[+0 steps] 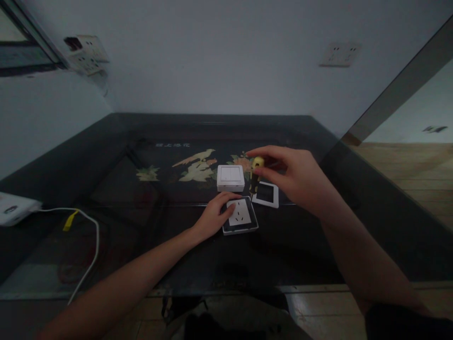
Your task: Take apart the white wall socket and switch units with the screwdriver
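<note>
My left hand [215, 213] grips a wall socket [242, 218] lying face up on the dark table, its thumb on the white face and its fingers along the far left side. The socket's outer cover is off, leaving a dark border round the face. Above its far right corner, my right hand [288, 172] pinches a screwdriver [255, 174] with a yellow and black handle, pointing downward. Whether the tip touches the socket is hard to tell. A white cover frame [266, 194] lies just right of the socket. Behind it sits a white wall switch [230, 176].
The glossy black table [163, 255] bears a painted bird and flowers [196, 170]. At its left edge stands a white device [17, 208] with a white cable [97, 236] carrying a yellow tag. Sockets [339, 54] are mounted on the wall behind.
</note>
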Available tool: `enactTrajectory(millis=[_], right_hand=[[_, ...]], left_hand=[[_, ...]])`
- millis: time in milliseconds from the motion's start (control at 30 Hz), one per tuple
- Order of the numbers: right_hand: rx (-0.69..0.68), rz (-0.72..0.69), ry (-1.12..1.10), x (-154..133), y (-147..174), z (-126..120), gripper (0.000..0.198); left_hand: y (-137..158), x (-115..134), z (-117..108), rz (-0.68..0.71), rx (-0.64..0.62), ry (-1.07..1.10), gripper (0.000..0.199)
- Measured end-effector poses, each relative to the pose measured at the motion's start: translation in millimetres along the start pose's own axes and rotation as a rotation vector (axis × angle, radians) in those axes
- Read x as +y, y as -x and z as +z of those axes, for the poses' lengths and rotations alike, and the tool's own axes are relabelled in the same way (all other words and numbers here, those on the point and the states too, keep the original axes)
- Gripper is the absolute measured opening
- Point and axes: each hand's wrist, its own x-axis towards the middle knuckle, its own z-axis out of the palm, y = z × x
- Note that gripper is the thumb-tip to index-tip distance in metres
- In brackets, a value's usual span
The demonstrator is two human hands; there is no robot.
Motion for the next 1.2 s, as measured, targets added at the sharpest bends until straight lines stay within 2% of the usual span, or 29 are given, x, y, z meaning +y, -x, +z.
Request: enactTrajectory(millis=[133,267,400,533,600,733,900,1033,1200], right_hand=[[-0.075,-0.008,-0.016,-2,2,-5,0.024],[0.027,-0.058,0.025,-6,3,2,0.013],[0.1,-0.047,0.139,-7,4,5,0.013],[-0.043,-0.026,0.017,-2,4,-8,0.027],[-0.112,-0.03,-0.005,0,4,-14,0.027],[-0.066,-0.056,0.012,2,2,-12,0.021],[0.044,-0.017,0.115,4,-2,-2,0.016],[0.002,0.032,0.02,6,-1,-4,0.028],[-0.043,-0.005,-0.006,2,1,-5,0.024]], left_hand=[[0,1,0,0.005,0.004,-0.002,0.026],[0,-1,1,0.018,0.009,-0.003,0.025],[0,-3,2,0.022,0.013,0.001,0.025],[1,-4,2,0.019,0.024,0.004,0.025],[1,-4,2,0.018,0.027,0.004,0.024],[0,-3,2,0.019,0.025,0.001,0.025],[0,-3,1,0.018,0.017,-0.003,0.025],[0,-2,0,0.008,0.014,-0.006,0.026],[1,0,0,-0.002,0.009,-0.004,0.026]])
